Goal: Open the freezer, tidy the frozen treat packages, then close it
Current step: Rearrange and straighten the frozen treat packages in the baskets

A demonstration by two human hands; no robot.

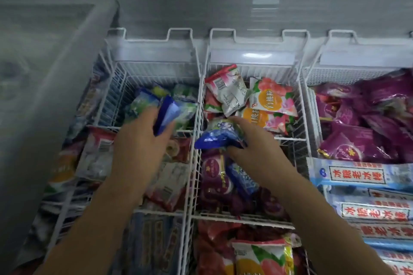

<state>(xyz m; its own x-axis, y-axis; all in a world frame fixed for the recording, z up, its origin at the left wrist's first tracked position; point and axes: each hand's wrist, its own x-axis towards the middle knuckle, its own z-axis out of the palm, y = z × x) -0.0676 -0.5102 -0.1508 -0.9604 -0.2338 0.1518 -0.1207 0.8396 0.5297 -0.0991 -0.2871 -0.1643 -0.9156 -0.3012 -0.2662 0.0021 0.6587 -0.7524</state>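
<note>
The chest freezer stands open, with white wire baskets (199,105) full of frozen treat packages. My left hand (138,138) reaches into the far left basket and grips a blue and green package (169,111) among similar ones. My right hand (252,147) holds another blue and green package (219,136) over the divider of the middle column. Beyond it lie peach-pink packages (270,98) in the far middle basket. Purple packages (214,174) fill the basket under my right wrist.
The right column holds purple packages (366,123) at the back and long blue-white ice bars (362,174) nearer me. Red and white packages (98,154) sit in the left middle basket. The frosted freezer wall (55,87) slopes along the left; a peach package (261,257) lies at the bottom.
</note>
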